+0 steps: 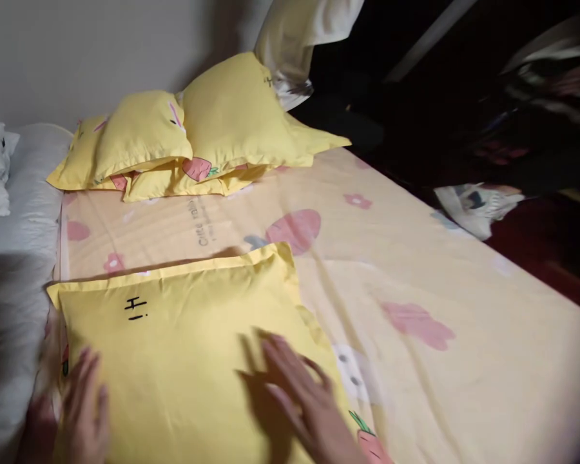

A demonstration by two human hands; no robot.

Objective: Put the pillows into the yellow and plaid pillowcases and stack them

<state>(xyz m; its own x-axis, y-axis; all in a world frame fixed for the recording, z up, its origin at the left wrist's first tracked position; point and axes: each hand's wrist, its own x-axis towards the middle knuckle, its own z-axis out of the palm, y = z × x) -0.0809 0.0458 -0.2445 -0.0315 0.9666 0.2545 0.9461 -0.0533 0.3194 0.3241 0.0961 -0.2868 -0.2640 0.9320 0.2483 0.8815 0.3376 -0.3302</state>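
Observation:
A yellow pillow (183,335) marked "Hi" lies flat on the near part of a bed. My left hand (80,412) rests on the pillow's left edge with its fingers stretched out. My right hand (304,403) lies flat on the pillow's right side, fingers spread and a little blurred. Both hands hold nothing. The bed sheet (415,270) is pale yellow with pink flowers and strawberries.
Two more yellow pillows (193,129) are stacked at the head of the bed by the wall. A white quilt (14,258) lies along the left. A white pillow (304,32) hangs at the top. Dark floor with clutter (483,206) lies to the right.

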